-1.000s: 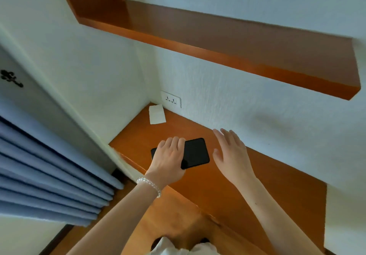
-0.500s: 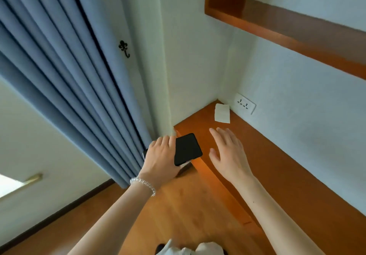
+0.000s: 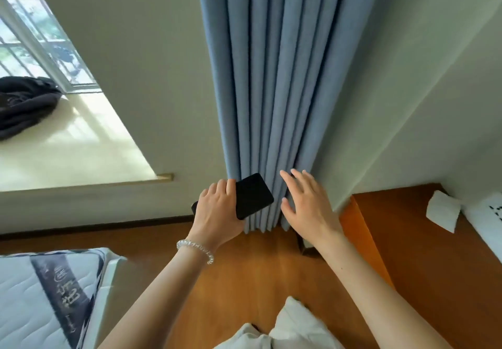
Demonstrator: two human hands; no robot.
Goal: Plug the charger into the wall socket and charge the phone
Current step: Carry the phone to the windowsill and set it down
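Straight ahead of you hangs a blue pleated curtain (image 3: 274,82), reaching down to the wooden floor (image 3: 252,275). Off to your left, a pale window ledge (image 3: 70,147) catches the sunlight, with a dark bundle of fabric (image 3: 23,104) lying on it by the window (image 3: 35,42). Down at your lower left sits a quilted mattress (image 3: 40,299) with a dark printed band. On your right, an orange wooden desk (image 3: 423,253) carries a folded white paper (image 3: 442,210).

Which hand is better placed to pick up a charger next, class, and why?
The right hand, probably. It is open and empty, and it is nearer the wall socket at the desk's far right. The left hand is shut on the phone. No charger is in view.
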